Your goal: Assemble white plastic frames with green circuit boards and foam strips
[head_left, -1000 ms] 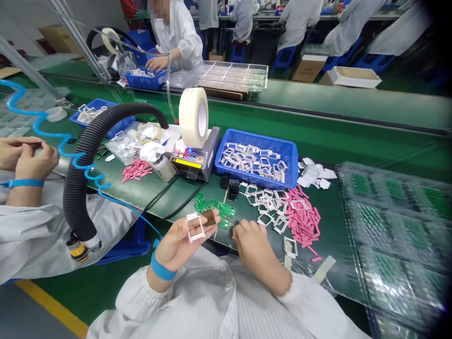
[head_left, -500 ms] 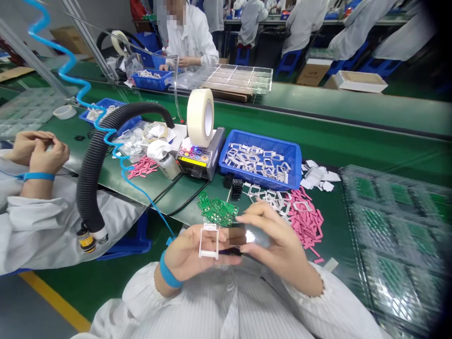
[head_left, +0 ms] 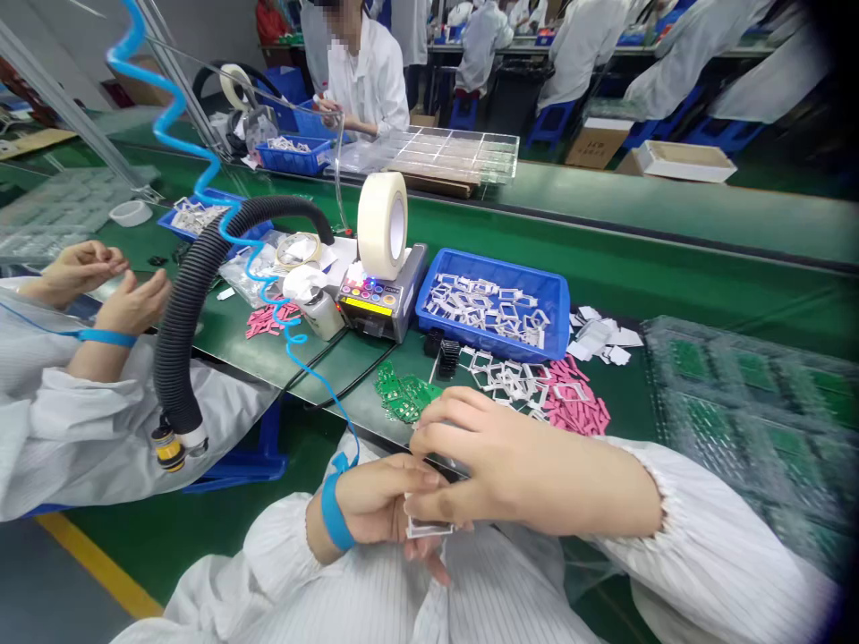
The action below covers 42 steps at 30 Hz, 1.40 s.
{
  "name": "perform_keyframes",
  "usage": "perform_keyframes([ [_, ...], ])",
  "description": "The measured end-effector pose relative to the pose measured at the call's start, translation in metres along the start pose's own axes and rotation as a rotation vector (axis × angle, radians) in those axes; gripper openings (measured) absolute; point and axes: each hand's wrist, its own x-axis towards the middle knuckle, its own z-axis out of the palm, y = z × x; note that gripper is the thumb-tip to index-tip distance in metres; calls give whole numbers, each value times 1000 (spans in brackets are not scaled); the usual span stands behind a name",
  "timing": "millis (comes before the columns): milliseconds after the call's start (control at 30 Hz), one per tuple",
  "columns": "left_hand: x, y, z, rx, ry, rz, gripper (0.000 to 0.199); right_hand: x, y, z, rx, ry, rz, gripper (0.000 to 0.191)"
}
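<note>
A small white plastic frame (head_left: 430,531) rests in my left hand (head_left: 376,497), just in front of my coat. Its inside looks dark, but fingers cover much of it. My right hand (head_left: 500,456) reaches over from the right, thumb and fingers closed onto the frame's upper part. Whether a separate piece sits inside the frame is hidden. Just beyond my hands lie green circuit boards (head_left: 401,394) in a loose heap. More white frames (head_left: 506,380) and a pile of pink strips (head_left: 581,410) are spread to the right of them.
A blue bin (head_left: 495,343) of white frames stands behind the piles. Left of it, a tape roll (head_left: 379,225) sits on a tape dispenser (head_left: 384,309). A black hose (head_left: 180,331) arches at left near a co-worker's hands (head_left: 131,300). Clear trays (head_left: 744,420) line the right.
My right hand has moved left and down onto the frame, which now lies lower, tilted and partly covered. My left hand has curled around it. The co-worker's hands at left have moved right.
</note>
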Motion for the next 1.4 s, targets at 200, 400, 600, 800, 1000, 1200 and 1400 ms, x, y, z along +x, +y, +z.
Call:
perform_keyframes([
  [200,7,-8,-7,33,-11,-59,30,2,0,-2,9,-133,-41,27],
  [400,13,-13,-14,31,-93,-136,34,2,-1,4,4,-147,-70,30],
  [600,13,-15,-14,-92,-52,62,34,-18,2,10,184,-70,47,63],
  [800,15,-11,-19,-238,104,220,32,-130,68,14,6,337,1239,30],
  [1000,24,-15,-19,-245,105,216,29,-185,136,65,-126,278,1676,22],
  [1200,26,-13,-14,-249,119,270,30,-185,142,90,-99,208,1755,23],
  [1400,24,-3,-5,-229,82,391,33,-181,123,63,-54,335,1731,24],
])
